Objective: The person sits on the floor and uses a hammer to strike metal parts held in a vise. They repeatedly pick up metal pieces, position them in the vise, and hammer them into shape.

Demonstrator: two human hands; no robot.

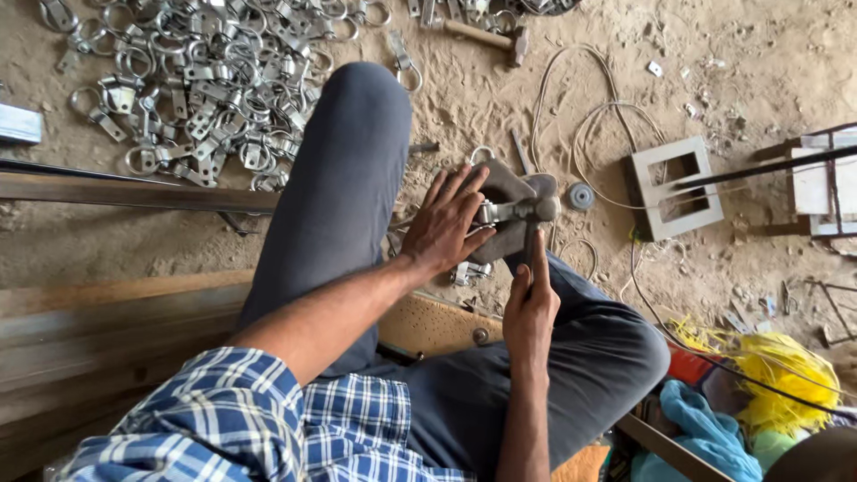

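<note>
Metal clamp (496, 211) pinned on the block (511, 189), hammer (538, 214) resting on it.

My left hand (444, 223) lies flat, fingers spread, pressing the clamp onto the dark block just past my knee; it grips nothing, only pins. My right hand (530, 312) is wrapped around the hammer handle, forefinger laid along it. The clamp looks like stiff, light plated steel, probably slick with sharp edges; I judge the flat strap end under my fingertips the safest hold. Its long axis runs left to right, its right end against the hammer head. The hammer handle runs back toward me. A pile of clamps (210, 80) lies well apart on the sandy floor (768, 62).
</note>
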